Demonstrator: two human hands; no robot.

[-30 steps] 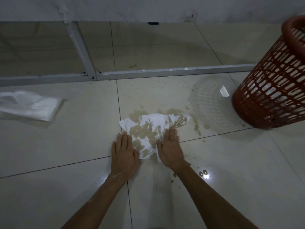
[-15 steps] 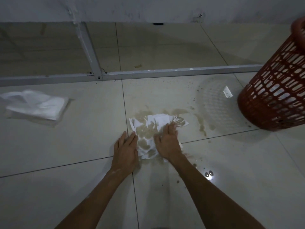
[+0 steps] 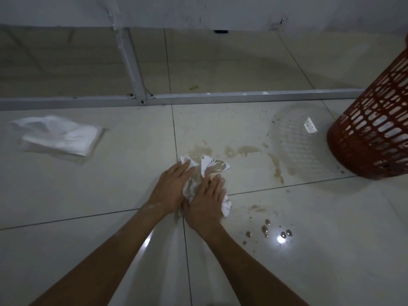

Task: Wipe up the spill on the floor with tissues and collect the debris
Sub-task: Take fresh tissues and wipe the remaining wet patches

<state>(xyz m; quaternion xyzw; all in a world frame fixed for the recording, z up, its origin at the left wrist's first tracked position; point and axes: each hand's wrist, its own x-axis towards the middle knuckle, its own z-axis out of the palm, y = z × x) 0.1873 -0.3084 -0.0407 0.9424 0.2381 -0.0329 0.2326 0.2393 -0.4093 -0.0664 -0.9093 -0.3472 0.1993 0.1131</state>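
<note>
A white tissue (image 3: 210,164), soaked brown in patches, lies bunched on the pale tiled floor. My left hand (image 3: 171,188) presses on its left side with straight fingers. My right hand (image 3: 207,199) lies flat on its right side, and a white corner sticks out under that palm. Brown spill streaks (image 3: 242,149) stay on the tile beyond the tissue, with a trail (image 3: 277,167) running down to the right. Several brown droplets (image 3: 266,228) dot the floor near my right forearm.
A red lattice waste basket (image 3: 375,138) stands at the right edge. A small white scrap (image 3: 310,125) lies left of it. A stack of clean tissues (image 3: 59,138) lies on the floor at the left. A grey metal frame rail (image 3: 242,98) crosses the floor behind.
Both hands have pushed toward each other, and the spread tissue has bunched into a narrower wad between them. More bare stained floor shows to the right.
</note>
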